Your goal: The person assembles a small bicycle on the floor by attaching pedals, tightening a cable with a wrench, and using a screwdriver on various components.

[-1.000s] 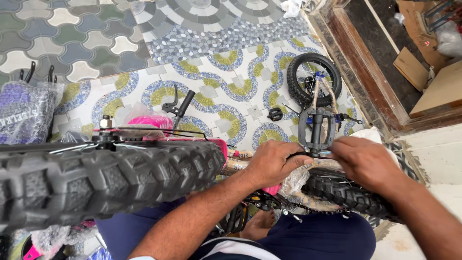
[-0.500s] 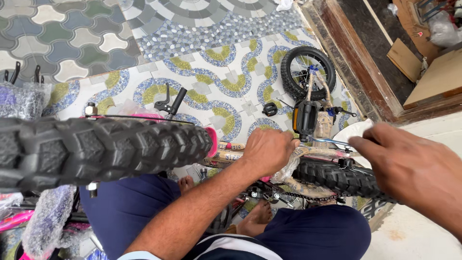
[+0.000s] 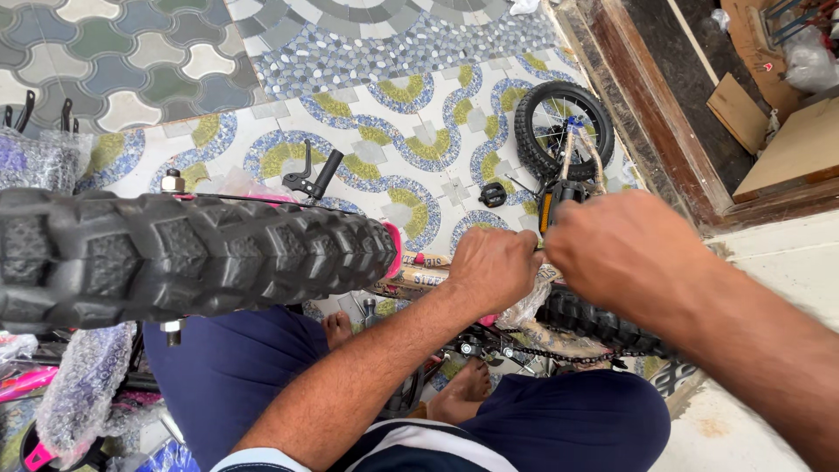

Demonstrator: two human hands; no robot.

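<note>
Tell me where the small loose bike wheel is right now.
In the head view, the small loose wheel lies on the patterned tile floor at upper right, beside the wooden door frame and just beyond the black pedal.

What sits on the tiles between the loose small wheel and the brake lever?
In the head view, a small black part lies on the tiled floor between the small wheel and the brake lever; otherwise bare tile.

We see flattened brown cardboard pieces (image 3: 738, 109) at upper right, a clear plastic bag (image 3: 808, 61) beside them, and bubble wrap (image 3: 83, 393) at lower left.
</note>
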